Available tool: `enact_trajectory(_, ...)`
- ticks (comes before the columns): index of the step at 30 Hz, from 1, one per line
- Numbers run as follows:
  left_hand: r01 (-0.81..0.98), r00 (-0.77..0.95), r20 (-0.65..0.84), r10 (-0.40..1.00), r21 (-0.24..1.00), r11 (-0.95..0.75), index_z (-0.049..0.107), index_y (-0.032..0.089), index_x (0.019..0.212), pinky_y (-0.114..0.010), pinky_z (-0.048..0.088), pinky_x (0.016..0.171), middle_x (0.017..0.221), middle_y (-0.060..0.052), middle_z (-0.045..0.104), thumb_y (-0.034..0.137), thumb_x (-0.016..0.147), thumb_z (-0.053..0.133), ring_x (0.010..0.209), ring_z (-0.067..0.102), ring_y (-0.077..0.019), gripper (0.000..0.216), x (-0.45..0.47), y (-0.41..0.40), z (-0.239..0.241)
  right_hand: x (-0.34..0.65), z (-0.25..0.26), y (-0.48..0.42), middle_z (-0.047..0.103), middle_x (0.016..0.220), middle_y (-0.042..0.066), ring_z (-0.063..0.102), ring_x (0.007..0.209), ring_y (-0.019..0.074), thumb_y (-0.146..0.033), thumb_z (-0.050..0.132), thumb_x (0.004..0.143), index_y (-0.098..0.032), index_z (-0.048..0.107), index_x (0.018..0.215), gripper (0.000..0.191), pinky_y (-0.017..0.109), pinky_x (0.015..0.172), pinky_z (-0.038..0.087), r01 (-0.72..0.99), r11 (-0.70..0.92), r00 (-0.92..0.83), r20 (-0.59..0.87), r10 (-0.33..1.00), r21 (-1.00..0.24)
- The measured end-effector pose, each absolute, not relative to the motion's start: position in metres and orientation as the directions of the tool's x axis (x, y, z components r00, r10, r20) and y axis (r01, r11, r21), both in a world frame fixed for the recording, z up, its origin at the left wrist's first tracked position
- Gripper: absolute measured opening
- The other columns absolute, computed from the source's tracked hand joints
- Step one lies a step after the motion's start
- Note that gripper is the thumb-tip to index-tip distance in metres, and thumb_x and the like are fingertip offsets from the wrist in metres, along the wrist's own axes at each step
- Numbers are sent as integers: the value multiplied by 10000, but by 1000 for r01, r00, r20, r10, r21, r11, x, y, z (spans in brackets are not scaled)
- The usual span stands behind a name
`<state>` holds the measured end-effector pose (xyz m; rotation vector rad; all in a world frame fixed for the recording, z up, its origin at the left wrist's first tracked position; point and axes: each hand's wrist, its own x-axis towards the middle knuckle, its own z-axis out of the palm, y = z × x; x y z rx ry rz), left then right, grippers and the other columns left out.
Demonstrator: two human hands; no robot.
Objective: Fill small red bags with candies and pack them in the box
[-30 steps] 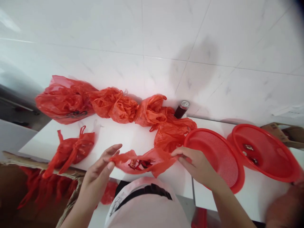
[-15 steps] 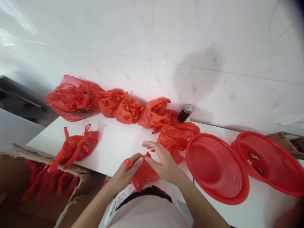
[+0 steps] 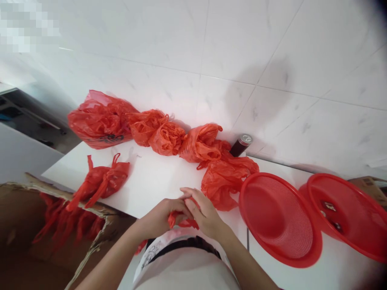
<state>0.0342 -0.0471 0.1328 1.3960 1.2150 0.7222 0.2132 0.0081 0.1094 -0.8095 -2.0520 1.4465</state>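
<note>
A person's two hands (image 3: 208,217) close together, gripping one red bag (image 3: 190,222), two red baskets (image 3: 269,211), one dark can (image 3: 238,148), one large bag (image 3: 101,117) with unreadable black writing (image 3: 111,138)

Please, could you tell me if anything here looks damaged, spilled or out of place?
Yes: the cardboard box at the lower left has a ragged rim, so it looks torn. The dark can, the only one in view, seems slightly odd beside the red bags. I see no spill on the white table.
</note>
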Motion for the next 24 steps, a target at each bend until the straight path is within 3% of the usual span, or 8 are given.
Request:
enact_trajectory(3, 450, 120, -112, 986, 892, 47, 702, 202, 764, -246, 436, 593, 642, 0, 608, 87, 714, 474, 568, 519, -135, 260, 34, -48, 117, 201, 85, 11, 662, 996, 42, 601, 941, 181, -361, 344, 998, -257, 522, 1306, 371, 368, 910, 457, 274, 122, -666, -97, 740, -954)
enact_trajectory(6, 525, -114, 57, 992, 851, 11, 663, 214, 901, -274, 485, 720, 908, -52, 667, 119, 774, 496, 789, 621, -178, 231, 36, -54, 98, 199, 79, 7, 659, 998, 17, 607, 901, 171, -390, 421, 974, -281, 499, 1324, 375, 327, 847, 476, 202, -63, -718, -191, 669, -977)
enact_trajectory(8, 533, -172, 113, 979, 846, -4, 652, 231, 1008, -293, 493, 822, 1086, -80, 652, 174, 832, 503, 970, 630, -208, 237, 39, -58, 88, 199, 82, 3, 645, 987, 6, 603, 881, 163, -412, 476, 947, -261, 557, 1209, 313, 299, 819, 478, 116, -230, -744, -238, 624, -966)
enact_trajectory(10, 540, -141, 84, 987, 842, 5, 649, 247, 1088, -292, 501, 837, 1106, -82, 660, 209, 867, 495, 993, 639, -210, 272, 42, -60, 83, 199, 86, 0, 611, 885, -10, 577, 807, 146, -439, 507, 927, -224, 583, 993, 237, 271, 768, 470, 61, -333, -743, -266, 614, -941)
enact_trajectory(13, 558, 21, 24, 999, 829, -31, 640, 253, 1193, -312, 518, 828, 1047, -86, 701, 230, 866, 521, 939, 660, -221, 349, 38, -60, 79, 203, 89, -3, 488, 722, -47, 480, 687, 113, -467, 504, 926, -216, 477, 784, 290, 228, 678, 424, 64, -256, -679, -230, 698, -965)
enact_trajectory(16, 584, 121, 45, 992, 805, -108, 659, 248, 1180, -409, 447, 1001, 1061, -80, 725, 234, 889, 501, 1015, 651, -240, 332, 18, -61, 74, 215, 82, 5, 436, 673, -57, 438, 634, 110, -494, 475, 932, -223, 417, 739, 338, 218, 626, 396, 136, -144, -588, -197, 785, -980)
enact_trajectory(20, 563, 98, 30, 995, 823, -80, 698, 240, 980, -434, 299, 1135, 1055, -44, 731, 261, 948, 433, 1063, 638, -214, 267, -16, -77, 64, 243, 56, 30, 525, 704, -32, 534, 684, 146, -547, 458, 911, -231, 400, 724, 372, 260, 694, 448, 179, -165, -378, -223, 899, -970)
enact_trajectory(24, 380, -66, -108, 992, 916, 125, 635, 210, 802, -385, 406, 1032, 824, -29, 705, 347, 992, 350, 866, 645, -186, 369, -8, -92, 58, 252, 34, 41, 572, 711, -17, 537, 673, 159, -515, 418, 932, -228, 455, 740, 347, 281, 678, 437, 352, -1, -257, -97, 962, -936)
